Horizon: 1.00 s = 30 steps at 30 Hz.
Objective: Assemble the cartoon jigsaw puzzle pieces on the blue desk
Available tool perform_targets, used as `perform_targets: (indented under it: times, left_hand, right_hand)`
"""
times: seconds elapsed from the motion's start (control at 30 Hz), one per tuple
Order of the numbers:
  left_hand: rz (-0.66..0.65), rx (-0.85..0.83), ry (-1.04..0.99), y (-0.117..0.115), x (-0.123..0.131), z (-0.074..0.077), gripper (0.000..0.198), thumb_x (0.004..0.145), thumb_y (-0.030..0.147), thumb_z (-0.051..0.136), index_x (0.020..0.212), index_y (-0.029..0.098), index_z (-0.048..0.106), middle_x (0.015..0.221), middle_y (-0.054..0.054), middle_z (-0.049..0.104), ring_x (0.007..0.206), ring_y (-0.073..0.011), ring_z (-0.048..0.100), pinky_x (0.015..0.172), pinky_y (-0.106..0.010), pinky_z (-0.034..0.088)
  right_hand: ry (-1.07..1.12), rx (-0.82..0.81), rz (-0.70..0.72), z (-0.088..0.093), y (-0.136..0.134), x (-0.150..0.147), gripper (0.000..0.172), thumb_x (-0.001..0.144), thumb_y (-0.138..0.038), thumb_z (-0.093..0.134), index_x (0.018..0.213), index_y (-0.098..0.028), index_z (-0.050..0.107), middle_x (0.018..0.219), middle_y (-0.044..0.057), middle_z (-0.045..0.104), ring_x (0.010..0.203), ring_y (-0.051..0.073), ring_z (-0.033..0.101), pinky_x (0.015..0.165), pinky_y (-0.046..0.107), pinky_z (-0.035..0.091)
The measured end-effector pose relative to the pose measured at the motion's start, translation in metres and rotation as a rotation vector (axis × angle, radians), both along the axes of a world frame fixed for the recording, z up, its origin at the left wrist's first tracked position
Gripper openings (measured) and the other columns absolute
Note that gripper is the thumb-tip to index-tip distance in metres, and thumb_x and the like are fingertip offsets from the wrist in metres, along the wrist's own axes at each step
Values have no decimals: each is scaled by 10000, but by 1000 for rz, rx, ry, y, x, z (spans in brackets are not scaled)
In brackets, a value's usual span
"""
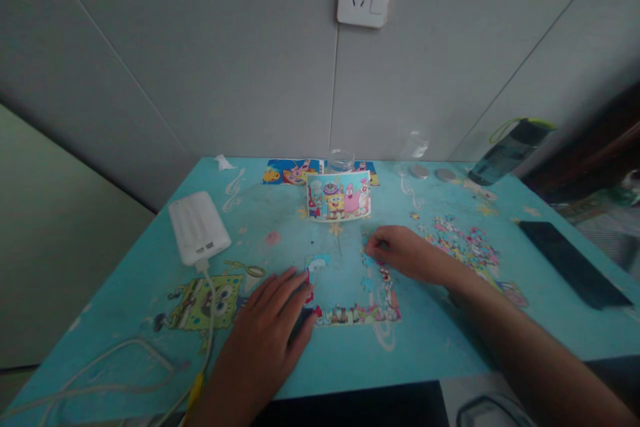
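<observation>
Puzzle frame, left hand open flat on its edge, right hand at far corner, grip unclear

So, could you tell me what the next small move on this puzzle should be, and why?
Probably press with the right hand where its fingertips touch the puzzle frame at its upper right. The bottom and right edges look joined, the top is mostly open, and the left hand lies flat at the left edge, steadying it.
</observation>
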<state>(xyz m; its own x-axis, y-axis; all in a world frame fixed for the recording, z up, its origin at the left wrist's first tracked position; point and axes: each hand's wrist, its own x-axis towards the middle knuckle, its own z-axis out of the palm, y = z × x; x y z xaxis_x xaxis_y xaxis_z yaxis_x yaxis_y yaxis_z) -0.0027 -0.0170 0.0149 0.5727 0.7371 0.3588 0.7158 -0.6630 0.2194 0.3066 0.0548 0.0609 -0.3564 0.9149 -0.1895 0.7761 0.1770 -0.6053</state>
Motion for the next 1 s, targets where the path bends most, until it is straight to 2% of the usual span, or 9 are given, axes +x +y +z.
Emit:
perform_targets:
  times: [0.2, 0.53, 0.7, 0.83, 1.0]
  left_hand:
    - [3, -7, 18, 0, 0, 1, 348, 956, 306, 591, 1296, 231, 597, 1395, -52, 608, 1322, -281, 528, 1098, -532, 471]
    - [-4, -12, 28, 0, -1, 0, 349, 954, 310, 595, 1292, 227, 599, 1399, -53, 603, 1327, -276, 523, 1116, -530, 456]
    - [-3, -5, 26, 0, -2, -1, 352, 952, 314, 595, 1294, 233, 602, 1412, -54, 595, 1332, -282, 520, 1112, -527, 459]
    - [4, -10, 26, 0, -1, -1, 364, 954, 318, 597, 1308, 238, 592, 1419, -49, 591, 1330, -279, 523, 1107, -528, 464]
    - [2, -13, 39, 0, -1, -1, 375, 956, 321, 597, 1320, 232, 581, 1425, -47, 587, 1334, -274, 516, 1108, -522, 465]
  right_hand:
    - [-11, 0, -42, 1, 0, -2, 199, 918, -287, 565, 856, -182, 722, 782, 32, 725, 692, 155, 637, 646, 262, 433]
    - [29, 91, -75, 5, -7, 7, 173, 912, -284, 581, 923, -198, 731, 843, 24, 718, 713, 147, 606, 666, 264, 434]
    - [70, 51, -57, 3, -13, 8, 178, 889, -312, 645, 1010, -220, 736, 889, 35, 714, 761, 169, 627, 694, 281, 466]
    - [45, 78, -19, 0, -15, 6, 252, 862, -330, 709, 1099, -248, 730, 960, 37, 706, 839, 183, 637, 769, 299, 480]
    - [8, 80, -7, -5, -15, 3, 247, 857, -310, 722, 1095, -244, 730, 950, 31, 700, 839, 182, 636, 790, 305, 474]
